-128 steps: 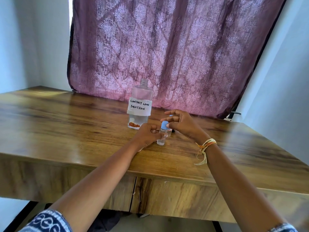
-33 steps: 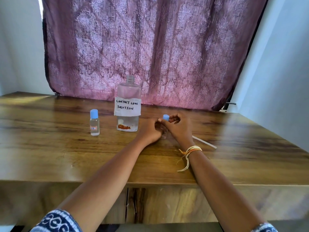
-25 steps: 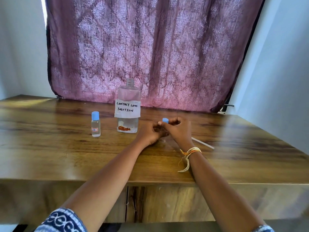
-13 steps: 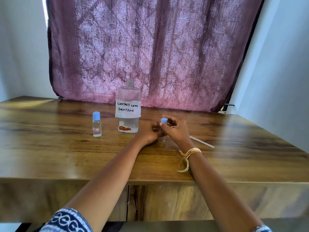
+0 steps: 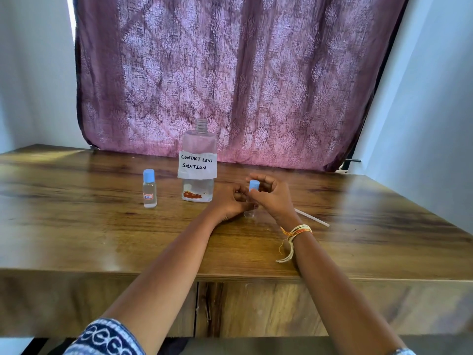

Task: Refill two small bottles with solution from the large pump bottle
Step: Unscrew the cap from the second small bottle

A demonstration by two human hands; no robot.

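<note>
Bottles, two small (image 5: 149, 188) (image 5: 252, 198), one large (image 5: 198, 163)

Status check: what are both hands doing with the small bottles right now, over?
Left hand grips small clear bottle; right hand pinches its blue cap. Second blue-capped small bottle stands left of uncapped large labelled bottle. Nothing in the way.

large bottle (image 5: 199, 165) uncapped, upright | capped small bottle (image 5: 149, 188) left | second small bottle (image 5: 253, 194) held
</note>
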